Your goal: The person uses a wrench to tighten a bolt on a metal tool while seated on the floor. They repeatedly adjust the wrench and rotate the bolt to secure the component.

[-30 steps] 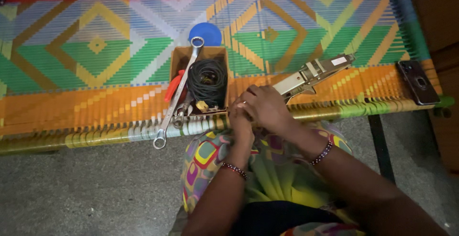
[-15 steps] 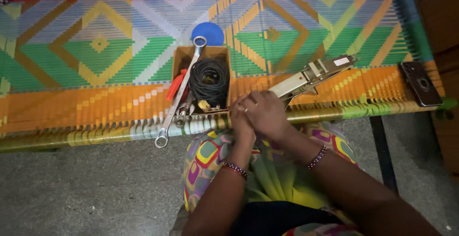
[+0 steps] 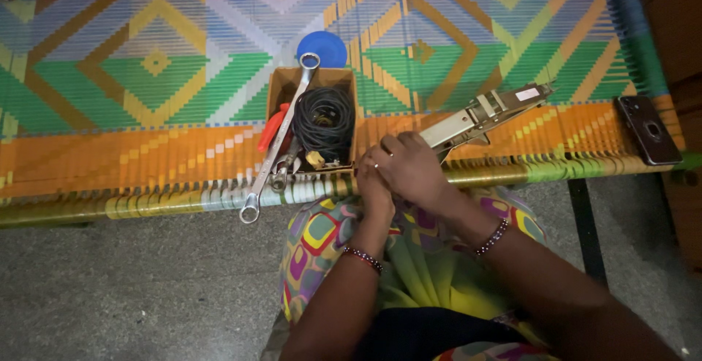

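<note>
My right hand (image 3: 409,167) lies over my left hand (image 3: 371,185) at the near edge of a colourful woven cot (image 3: 146,76). Both hands are closed together just in front of the cot's striped frame bar (image 3: 183,200); what they grip is hidden under the fingers. A metal strap-tensioning tool (image 3: 486,112) lies on the weave right behind my right hand. To the left stands a small cardboard box (image 3: 311,83) with a coil of black wire (image 3: 325,119), red-handled pliers (image 3: 272,127) and a long ring spanner (image 3: 281,138) sticking out over the edge.
A blue round lid (image 3: 323,46) lies behind the box. A dark phone (image 3: 649,130) rests at the cot's right end. A black cot leg (image 3: 585,229) stands on the grey speckled floor (image 3: 110,288). My patterned clothing (image 3: 322,237) covers my lap.
My hands stay clasped at the cot's edge with only small finger shifts. The view has drifted slightly.
</note>
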